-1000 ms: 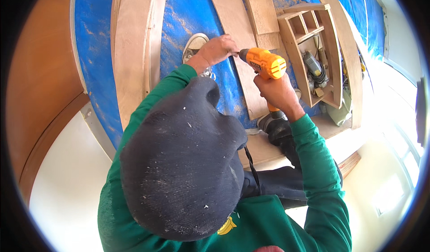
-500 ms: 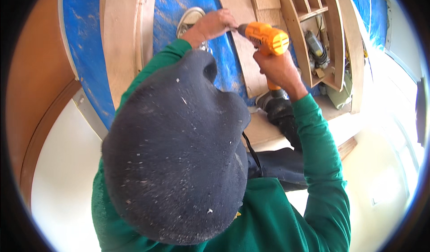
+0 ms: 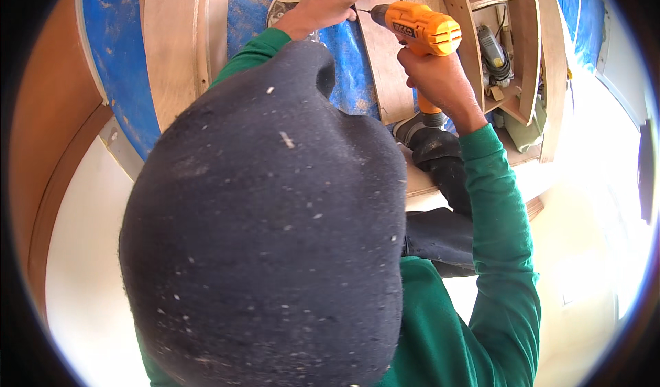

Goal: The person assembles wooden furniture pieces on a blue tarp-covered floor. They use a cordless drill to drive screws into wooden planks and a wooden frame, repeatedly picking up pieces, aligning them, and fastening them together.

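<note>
Right hand (image 3: pixel 440 78) wraps tight around the grip of an orange cordless drill (image 3: pixel 419 28), bit pointing left onto a flat brown plywood board (image 3: pixel 385 71) lying over a blue plastic tarp (image 3: pixel 247 2). Left hand (image 3: pixel 333 2) presses on the board's top end just beside the bit tip, fingers curled; whether it pinches anything is unclear. Dark knit cap (image 3: pixel 268 222) blocks most of view. Curved wooden shelf frame (image 3: pixel 522 43) to the right.

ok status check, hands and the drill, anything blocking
Right hand gripping orange cordless drill, bit at the plywood strip. Left hand pressing the strip by the bit. Dark knit cap blocks most of the view.
</note>
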{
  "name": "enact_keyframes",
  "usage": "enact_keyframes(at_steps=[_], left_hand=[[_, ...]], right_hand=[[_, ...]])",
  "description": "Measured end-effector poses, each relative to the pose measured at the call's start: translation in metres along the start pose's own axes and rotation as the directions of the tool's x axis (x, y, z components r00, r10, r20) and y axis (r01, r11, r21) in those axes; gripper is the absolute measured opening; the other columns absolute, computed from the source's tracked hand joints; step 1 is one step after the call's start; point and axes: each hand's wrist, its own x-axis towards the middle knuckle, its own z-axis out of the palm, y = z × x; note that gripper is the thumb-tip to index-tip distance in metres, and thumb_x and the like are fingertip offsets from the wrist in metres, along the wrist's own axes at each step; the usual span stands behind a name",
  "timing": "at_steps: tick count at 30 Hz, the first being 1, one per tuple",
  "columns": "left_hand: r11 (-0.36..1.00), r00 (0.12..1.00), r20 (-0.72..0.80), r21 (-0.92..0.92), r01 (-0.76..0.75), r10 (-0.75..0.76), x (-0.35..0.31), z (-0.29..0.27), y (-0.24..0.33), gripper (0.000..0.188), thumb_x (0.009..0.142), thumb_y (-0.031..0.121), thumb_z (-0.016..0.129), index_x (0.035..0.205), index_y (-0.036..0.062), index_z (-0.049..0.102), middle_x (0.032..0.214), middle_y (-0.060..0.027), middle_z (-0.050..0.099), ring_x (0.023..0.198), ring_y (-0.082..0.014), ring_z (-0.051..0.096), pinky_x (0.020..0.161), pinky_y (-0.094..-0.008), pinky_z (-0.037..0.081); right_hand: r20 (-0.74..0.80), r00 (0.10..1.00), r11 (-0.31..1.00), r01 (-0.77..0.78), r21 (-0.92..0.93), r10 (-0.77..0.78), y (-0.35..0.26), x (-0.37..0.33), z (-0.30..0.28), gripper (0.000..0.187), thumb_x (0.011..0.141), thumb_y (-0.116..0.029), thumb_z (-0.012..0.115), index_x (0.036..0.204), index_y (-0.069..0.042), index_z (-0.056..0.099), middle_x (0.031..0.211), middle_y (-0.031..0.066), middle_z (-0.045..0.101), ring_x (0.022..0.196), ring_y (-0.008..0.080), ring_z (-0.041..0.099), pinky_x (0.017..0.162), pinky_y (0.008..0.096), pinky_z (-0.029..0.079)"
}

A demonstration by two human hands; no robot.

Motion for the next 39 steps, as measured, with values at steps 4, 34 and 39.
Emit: enact_keyframes(at_steps=[4, 34, 39], left_hand=[[1.0, 1.0, -0.02, -0.016, 0.006, -0.006, 0.004, 0.001, 0.0, 0.057, 0.074, -0.004, 0.089, 0.128, 0.0016, 0.071, 0.126, -0.012, 0.065, 0.122, -0.0332, 0.066, 0.104, -0.0414, 0.057], [0.997, 1.0, -0.016, -0.078, 0.021, -0.022, 0.003, 0.006, -0.007, 0.056, 0.071, -0.005, 0.089, 0.123, 0.0004, 0.07, 0.123, -0.0109, 0.064, 0.12, -0.0335, 0.066, 0.103, -0.0406, 0.056], [0.995, 0.999, -0.024, -0.098, 0.036, -0.039, 0.006, -0.002, -0.002, 0.044, 0.076, -0.004, 0.086, 0.118, 0.0029, 0.073, 0.122, -0.0093, 0.065, 0.118, -0.0313, 0.067, 0.095, -0.0405, 0.059]], right_hand=[[0.01, 1.0, 1.0, 0.006, 0.003, -0.006, -0.005, 0.0, -0.002, 0.034, 0.092, -0.02, 0.066, 0.12, -0.001, 0.069, 0.091, 0.017, 0.075, 0.082, 0.0317, 0.075, 0.077, 0.0426, 0.06], [0.068, 0.995, 0.994, -0.082, 0.075, 0.077, -0.001, 0.003, 0.007, 0.034, 0.093, -0.014, 0.066, 0.124, -0.001, 0.065, 0.085, 0.0065, 0.066, 0.066, 0.0167, 0.066, 0.063, 0.0344, 0.057], [0.031, 0.999, 0.999, 0.016, 0.041, -0.017, -0.007, -0.001, 0.005, 0.033, 0.093, -0.013, 0.066, 0.123, 0.0, 0.065, 0.087, 0.0069, 0.067, 0.07, 0.0163, 0.067, 0.066, 0.0331, 0.057]])
